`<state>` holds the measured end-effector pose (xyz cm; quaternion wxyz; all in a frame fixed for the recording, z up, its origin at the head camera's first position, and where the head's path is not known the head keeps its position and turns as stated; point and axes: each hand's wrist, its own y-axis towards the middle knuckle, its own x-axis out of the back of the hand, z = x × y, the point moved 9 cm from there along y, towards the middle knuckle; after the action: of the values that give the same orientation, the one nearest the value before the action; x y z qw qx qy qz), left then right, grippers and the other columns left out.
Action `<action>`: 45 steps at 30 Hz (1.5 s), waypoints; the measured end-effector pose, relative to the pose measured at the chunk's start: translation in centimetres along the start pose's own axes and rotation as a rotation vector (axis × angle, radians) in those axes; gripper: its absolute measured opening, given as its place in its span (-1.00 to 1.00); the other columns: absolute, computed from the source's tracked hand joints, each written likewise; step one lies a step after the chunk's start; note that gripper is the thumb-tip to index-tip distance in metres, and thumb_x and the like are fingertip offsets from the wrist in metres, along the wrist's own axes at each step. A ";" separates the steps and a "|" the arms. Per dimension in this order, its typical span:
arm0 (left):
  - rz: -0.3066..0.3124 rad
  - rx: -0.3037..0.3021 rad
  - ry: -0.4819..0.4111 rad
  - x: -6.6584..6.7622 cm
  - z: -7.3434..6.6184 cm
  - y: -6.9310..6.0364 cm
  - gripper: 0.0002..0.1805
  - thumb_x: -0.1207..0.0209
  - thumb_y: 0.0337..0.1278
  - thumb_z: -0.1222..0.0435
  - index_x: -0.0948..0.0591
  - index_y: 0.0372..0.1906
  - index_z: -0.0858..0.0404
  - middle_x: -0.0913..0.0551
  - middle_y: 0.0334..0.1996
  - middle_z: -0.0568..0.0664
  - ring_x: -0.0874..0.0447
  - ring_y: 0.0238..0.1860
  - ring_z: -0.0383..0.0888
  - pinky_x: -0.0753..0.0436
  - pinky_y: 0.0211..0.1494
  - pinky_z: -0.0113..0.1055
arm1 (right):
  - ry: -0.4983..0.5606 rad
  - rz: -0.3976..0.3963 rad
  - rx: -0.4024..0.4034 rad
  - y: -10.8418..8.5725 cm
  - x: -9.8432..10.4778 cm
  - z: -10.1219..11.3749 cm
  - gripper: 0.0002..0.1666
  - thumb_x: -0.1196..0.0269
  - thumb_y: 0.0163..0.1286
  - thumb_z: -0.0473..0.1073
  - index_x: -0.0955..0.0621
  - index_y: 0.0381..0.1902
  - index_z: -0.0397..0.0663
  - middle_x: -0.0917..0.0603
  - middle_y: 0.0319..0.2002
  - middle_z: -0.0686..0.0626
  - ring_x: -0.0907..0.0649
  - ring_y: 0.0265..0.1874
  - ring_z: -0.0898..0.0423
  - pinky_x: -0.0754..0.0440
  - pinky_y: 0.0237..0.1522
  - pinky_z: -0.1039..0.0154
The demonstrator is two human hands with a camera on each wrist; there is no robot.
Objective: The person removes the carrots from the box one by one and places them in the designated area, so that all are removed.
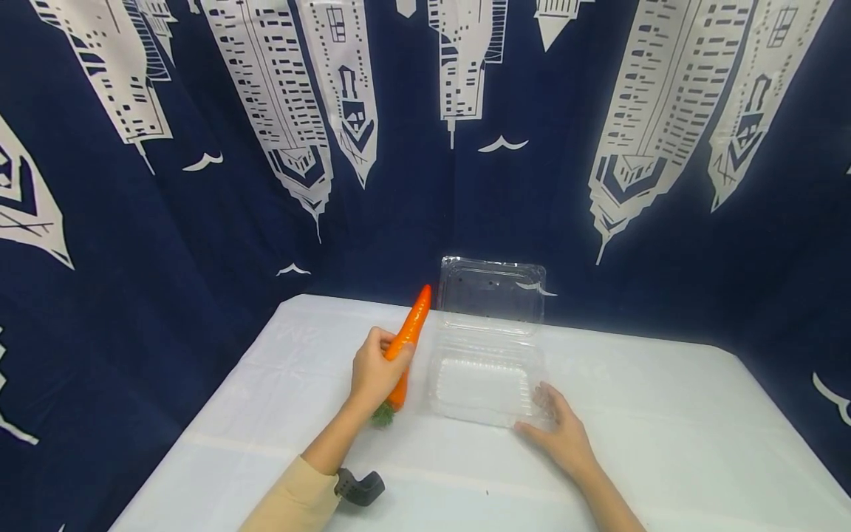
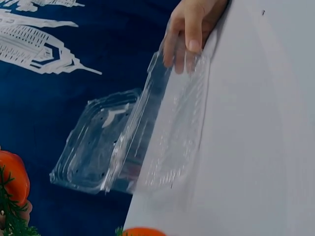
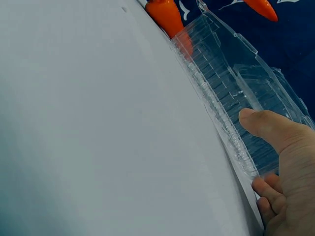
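Observation:
My left hand point(image 1: 376, 373) grips an orange carrot point(image 1: 417, 314), its tip pointing up and away, left of a clear plastic clamshell container point(image 1: 488, 421). A second carrot point(image 1: 399, 395) with a green top lies on the table just below that hand, partly hidden by it. The container's lid point(image 1: 492, 295) stands raised at the back, and its base sits on the table with nothing visible inside. At the base's right end, my right hand point(image 1: 561, 436) holds the wall between thumb and fingers. The right wrist view shows the thumb point(image 3: 268, 125) over the plastic.
A white cloth covers the table point(image 1: 665, 428). Behind it hangs a dark blue curtain point(image 1: 412, 214) printed with white buildings. Near my left sleeve point(image 1: 292, 499) is a dark grey curved object point(image 1: 360, 489).

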<state>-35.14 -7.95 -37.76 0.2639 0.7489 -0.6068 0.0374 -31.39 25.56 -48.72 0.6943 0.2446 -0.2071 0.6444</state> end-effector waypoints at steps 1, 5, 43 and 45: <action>-0.002 0.009 0.004 0.3 0.2 0.1 -0.70 -0.27 0.07 0.17 -0.48 -0.20 0.26 -0.60 -0.37 0.07 -0.56 -0.44 -0.06 -0.62 -0.44 -0.26 | -0.004 -0.002 0.002 0.0 0.0 0.0 0.21 -0.46 0.09 0.15 -0.10 0.49 -0.22 -0.25 0.42 -0.29 -0.15 0.42 -0.30 -0.05 0.37 -0.22; -0.017 0.040 0.011 1.6 1.2 0.3 -0.70 -0.26 0.09 0.17 -0.47 -0.20 0.25 -0.61 -0.38 0.06 -0.57 -0.42 -0.06 -0.61 -0.38 -0.27 | 0.000 -0.019 0.015 0.0 0.2 0.0 0.20 -0.47 0.09 0.13 -0.11 0.48 -0.23 -0.26 0.41 -0.31 -0.17 0.40 -0.31 -0.05 0.37 -0.23; -0.062 0.144 0.385 9.9 11.3 0.8 -0.66 -0.24 0.05 0.13 -0.50 -0.28 0.34 -0.59 -0.47 0.10 -0.50 -0.54 -0.03 -0.45 -0.48 -0.24 | 0.015 0.012 0.004 0.0 -0.1 -0.1 0.21 -0.47 0.10 0.11 -0.07 0.49 -0.25 -0.23 0.42 -0.32 -0.12 0.41 -0.34 -0.03 0.36 -0.26; -0.047 0.124 0.428 9.9 11.6 0.8 -0.67 -0.24 0.04 0.15 -0.48 -0.31 0.35 -0.56 -0.51 0.10 -0.49 -0.56 -0.02 -0.45 -0.50 -0.23 | 0.014 0.017 0.000 0.0 -0.2 -0.1 0.21 -0.46 0.11 0.11 -0.07 0.50 -0.25 -0.22 0.43 -0.31 -0.12 0.41 -0.34 -0.03 0.36 -0.26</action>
<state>-36.38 -22.00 -43.69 0.3406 0.7526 -0.5160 0.2266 -31.41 25.51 -48.90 0.6902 0.2382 -0.2045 0.6520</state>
